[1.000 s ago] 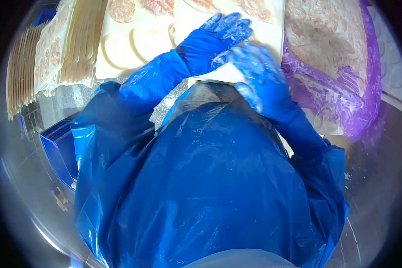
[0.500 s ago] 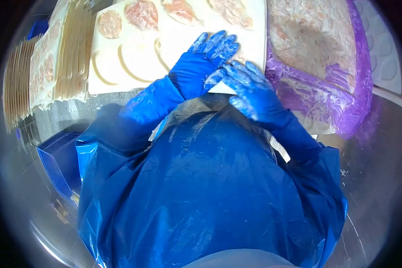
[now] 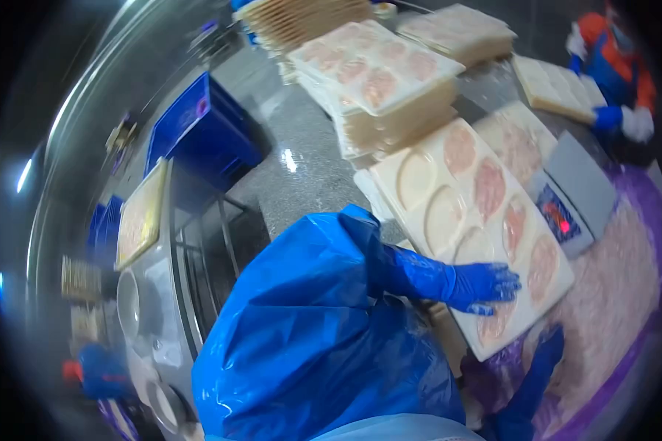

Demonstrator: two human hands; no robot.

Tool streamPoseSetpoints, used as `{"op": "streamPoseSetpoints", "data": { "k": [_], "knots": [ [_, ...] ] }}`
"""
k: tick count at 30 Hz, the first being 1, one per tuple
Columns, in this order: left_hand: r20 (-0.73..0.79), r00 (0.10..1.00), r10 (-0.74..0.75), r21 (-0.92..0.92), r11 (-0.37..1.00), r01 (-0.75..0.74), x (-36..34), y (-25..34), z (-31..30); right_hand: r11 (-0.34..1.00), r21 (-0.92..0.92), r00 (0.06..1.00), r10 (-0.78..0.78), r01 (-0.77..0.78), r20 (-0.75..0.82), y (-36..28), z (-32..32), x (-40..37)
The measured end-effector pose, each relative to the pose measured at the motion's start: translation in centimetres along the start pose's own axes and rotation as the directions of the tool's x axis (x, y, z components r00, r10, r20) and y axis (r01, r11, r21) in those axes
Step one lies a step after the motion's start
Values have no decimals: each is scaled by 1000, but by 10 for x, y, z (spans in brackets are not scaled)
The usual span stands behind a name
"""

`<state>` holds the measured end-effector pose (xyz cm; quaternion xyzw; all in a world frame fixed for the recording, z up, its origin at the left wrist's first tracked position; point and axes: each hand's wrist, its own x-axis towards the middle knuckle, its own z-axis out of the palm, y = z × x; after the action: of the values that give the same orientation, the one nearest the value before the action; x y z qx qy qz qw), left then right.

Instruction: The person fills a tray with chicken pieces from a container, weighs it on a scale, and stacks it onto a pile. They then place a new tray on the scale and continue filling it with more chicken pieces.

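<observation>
My left hand (image 3: 485, 287), in a blue glove, lies palm down with fingers spread over the lower end of a white moulded tray (image 3: 428, 237). Under and beside its fingers is a flat piece of pale meat (image 3: 495, 327). More meat pieces, such as one pink oval (image 3: 490, 189), fill the tray's right-hand row, while hollows at the left hold none. My right hand (image 3: 549, 345), gloved too, reaches into the pale meat mass (image 3: 610, 294) lined with purple film (image 3: 658, 220). Its fingers are blurred and partly sunk from sight.
Stacked meat trays (image 3: 397, 110) rise behind the tray. A scale (image 3: 563, 213) stands beside it. Blue crates (image 3: 198, 136) are on the left, near a metal table with a white bowl (image 3: 129, 301). One co-worker (image 3: 618, 66) is at upper right, another (image 3: 103, 371) at lower left.
The head view has swung and tilted, bringing the scale, crates and co-workers into sight. My hands have moved apart, the right from the tray to the meat mass. Another meat piece now shows near my left hand.
</observation>
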<state>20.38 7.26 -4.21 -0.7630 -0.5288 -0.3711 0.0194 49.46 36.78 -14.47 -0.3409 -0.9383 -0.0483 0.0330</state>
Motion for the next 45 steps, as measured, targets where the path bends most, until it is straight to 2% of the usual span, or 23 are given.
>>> {"op": "streamPoseSetpoints", "data": {
  "k": [2,3,5,9,11,12,16,17,18,20,21,23,24,26,29,30,31,33,35,36,41,43,45],
  "knots": [
    [12,1000,-18,-9,1000,18,-2,-2,5,994,92,981,42,-60,188,-22,-45,7],
    [20,1000,-19,-1,1000,19,0,-2,4,995,88,985,24,-39,171,-16,-46,12],
    [3,1000,-25,-1,1000,25,1,-4,1,890,455,991,-23,-39,130,2,-42,14],
    [-24,999,-31,-71,997,30,2,-7,1,717,697,1000,15,-15,6,26,-38,14],
    [-73,997,-23,-41,999,20,2,-3,0,551,806,927,142,217,-347,26,-34,10],
    [-83,995,-53,-114,993,43,4,-4,-1,207,968,979,116,143,-170,36,-32,13],
    [-237,961,-141,-312,948,62,21,-7,4,206,962,980,-122,179,-156,23,-68,26],
    [-331,928,-174,-382,923,37,30,-3,-2,282,894,931,-212,349,-297,-14,-88,35],
    [-335,926,-176,-387,922,36,37,0,-10,301,873,918,-224,384,-327,-54,-110,36],
    [127,837,-533,-677,570,466,53,14,-45,297,898,944,-161,325,-288,-164,-189,25],
    [118,838,-532,-682,570,458,50,6,-42,304,894,942,-168,329,-289,-193,-207,22],
    [119,857,-501,-707,564,428,40,-19,-34,343,938,996,-92,51,-21,-228,-227,21],
    [286,812,-508,-863,231,448,31,-25,-36,346,936,995,-100,58,-25,-235,-226,24],
    [308,814,-493,-822,293,489,17,-38,-46,391,887,962,-210,244,-172,-251,-222,29],
    [370,774,-513,-690,407,599,-2,-39,-70,337,924,953,-293,180,-78,-274,-232,30],
    [400,737,-545,-590,462,662,-6,-37,-80,357,903,963,-204,240,-175,-290,-234,27],
    [392,736,-552,-590,462,662,-12,-40,-80,355,902,961,-214,246,-178,-291,-225,30],
    [233,844,-484,-480,697,532,-22,-39,-85,378,887,923,-365,264,-120,-289,-214,36],
    [208,856,-473,-446,733,514,-23,-42,-92,295,941,944,-324,168,-67,-294,-211,38],
    [199,860,-470,-537,682,497,-22,-43,-94,207,976,960,-282,62,-1,-298,-212,37],
    [283,820,-498,-762,403,508,-20,-58,-102,250,963,970,-240,103,-42,-301,-213,46],
    [414,766,-491,-866,49,498,-22,-58,-103,303,947,971,-236,106,-33,-301,-212,46],
    [531,694,-486,-801,-19,599,-25,-56,-103,314,943,964,-266,106,-20,-310,-221,42]
  ]
}}
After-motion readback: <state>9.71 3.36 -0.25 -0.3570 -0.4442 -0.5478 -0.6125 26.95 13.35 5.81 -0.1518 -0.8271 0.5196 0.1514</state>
